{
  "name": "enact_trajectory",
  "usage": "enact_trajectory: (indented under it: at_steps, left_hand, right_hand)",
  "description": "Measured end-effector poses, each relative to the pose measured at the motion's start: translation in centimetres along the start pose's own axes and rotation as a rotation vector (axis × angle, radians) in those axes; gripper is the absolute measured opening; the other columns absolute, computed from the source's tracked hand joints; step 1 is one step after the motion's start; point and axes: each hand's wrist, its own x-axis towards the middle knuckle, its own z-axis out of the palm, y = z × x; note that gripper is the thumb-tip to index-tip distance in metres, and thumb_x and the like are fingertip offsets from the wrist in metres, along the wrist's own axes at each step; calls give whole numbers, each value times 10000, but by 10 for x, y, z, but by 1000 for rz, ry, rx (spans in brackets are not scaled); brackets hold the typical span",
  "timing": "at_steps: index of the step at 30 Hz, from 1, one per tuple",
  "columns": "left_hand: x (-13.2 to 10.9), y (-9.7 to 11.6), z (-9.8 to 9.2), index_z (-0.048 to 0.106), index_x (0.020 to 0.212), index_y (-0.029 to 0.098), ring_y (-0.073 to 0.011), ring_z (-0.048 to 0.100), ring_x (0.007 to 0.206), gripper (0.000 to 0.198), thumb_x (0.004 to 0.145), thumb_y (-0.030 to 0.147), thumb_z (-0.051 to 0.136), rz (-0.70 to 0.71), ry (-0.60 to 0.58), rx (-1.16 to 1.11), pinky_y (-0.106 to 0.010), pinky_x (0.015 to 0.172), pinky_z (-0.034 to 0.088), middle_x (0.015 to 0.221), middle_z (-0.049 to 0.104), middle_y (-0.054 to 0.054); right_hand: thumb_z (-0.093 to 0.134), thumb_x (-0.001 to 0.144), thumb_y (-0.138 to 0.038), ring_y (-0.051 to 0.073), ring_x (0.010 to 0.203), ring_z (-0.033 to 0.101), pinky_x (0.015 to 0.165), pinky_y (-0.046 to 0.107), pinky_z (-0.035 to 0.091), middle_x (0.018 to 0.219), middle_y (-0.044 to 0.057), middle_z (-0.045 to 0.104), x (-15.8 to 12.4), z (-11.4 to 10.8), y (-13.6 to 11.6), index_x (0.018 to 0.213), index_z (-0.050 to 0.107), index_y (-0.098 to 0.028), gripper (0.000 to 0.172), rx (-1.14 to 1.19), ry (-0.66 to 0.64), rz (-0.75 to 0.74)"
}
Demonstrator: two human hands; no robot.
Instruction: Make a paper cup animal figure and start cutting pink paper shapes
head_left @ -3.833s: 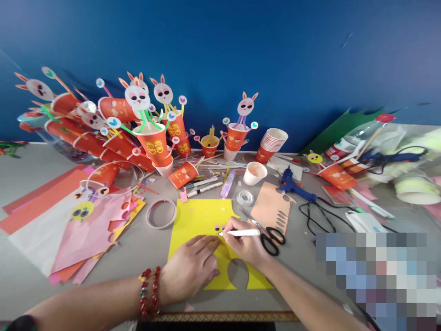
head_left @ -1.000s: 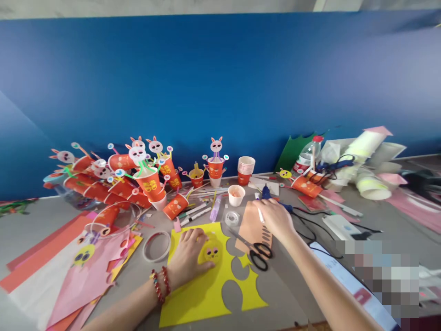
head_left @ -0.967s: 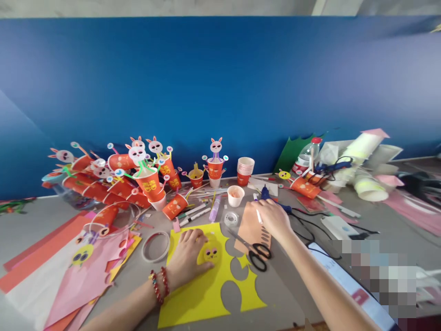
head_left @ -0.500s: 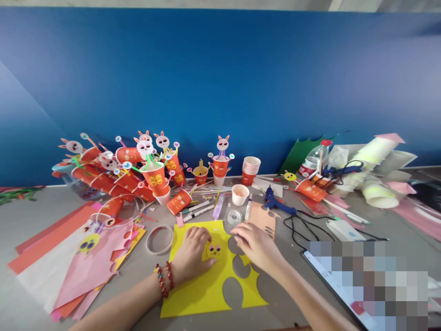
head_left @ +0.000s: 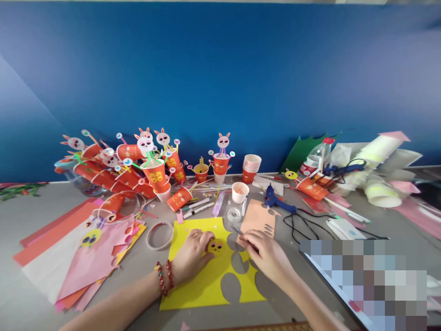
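A yellow paper sheet (head_left: 206, 280) with rounded cut-outs lies at the near edge of the table. A small face with pink eyes (head_left: 215, 246) is on it. My left hand (head_left: 193, 253), with a red bead bracelet at the wrist, rests on the sheet with its fingers curled beside the face, holding the sheet down. My right hand (head_left: 267, 253) is closed over the scissors (head_left: 236, 228). Only the blade tips show past my fingers, and the handles are hidden. A white marker (head_left: 244, 205) lies beside a white cup (head_left: 240, 191).
Orange paper cups with bunny faces (head_left: 155, 172) crowd the back left. Pink and orange sheets (head_left: 79, 248) lie left, with a tape ring (head_left: 159, 235) nearby. A peach sheet (head_left: 257, 216), clear tape roll (head_left: 234, 214), blue glue gun (head_left: 274, 200) with cord, bottle (head_left: 315, 158) and foam rolls sit right.
My right hand laid the white marker down by the white cup, came back toward me and closed on the scissors. My left hand stayed on the yellow sheet.
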Motion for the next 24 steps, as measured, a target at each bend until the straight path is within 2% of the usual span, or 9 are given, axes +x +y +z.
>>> enact_trajectory:
  at_steps: [4, 9, 14, 17, 24]
  left_hand:
    - [3, -11, -9, 505, 1040, 248, -221, 616, 831, 280, 799, 166, 622, -148, 42, -198, -375, 803, 469, 826, 641, 4]
    - [20, -36, -20, 460, 1032, 237, -185, 657, 821, 248, 840, 276, 612, -231, 137, -312, -329, 753, 514, 871, 645, 10]
    - [35, -48, -10, 468, 960, 222, -178, 657, 759, 245, 818, 316, 644, -272, 198, -396, -311, 690, 521, 802, 645, 15]
    - [37, -50, -5, 477, 958, 213, -178, 648, 739, 257, 820, 343, 652, -276, 214, -428, -309, 670, 517, 801, 650, 6]
    - [33, -61, -13, 489, 982, 202, -195, 643, 772, 300, 820, 383, 665, -303, 258, -467, -313, 680, 508, 838, 652, -17]
  right_hand:
    - [494, 903, -114, 230, 939, 646, 776, 327, 512, 983, 64, 691, -1, 5, 0, 989, 647, -215, 203, -102, -15, -24]
    - [563, 892, -143, 267, 955, 630, 809, 377, 496, 1027, 83, 681, 0, 10, 6, 1077, 627, -203, 205, -317, 4, -3]
    - [560, 897, -155, 252, 883, 637, 762, 352, 470, 945, 82, 684, 7, 9, 8, 965, 646, -193, 116, -374, -52, 49]
    - [539, 872, -98, 234, 882, 640, 765, 327, 453, 928, 73, 688, 12, 6, 6, 920, 646, -189, 149, -346, -92, 74]
    - [525, 839, -100, 228, 871, 638, 724, 299, 431, 920, 60, 709, 19, -4, 5, 875, 675, -208, 188, -372, -153, 137]
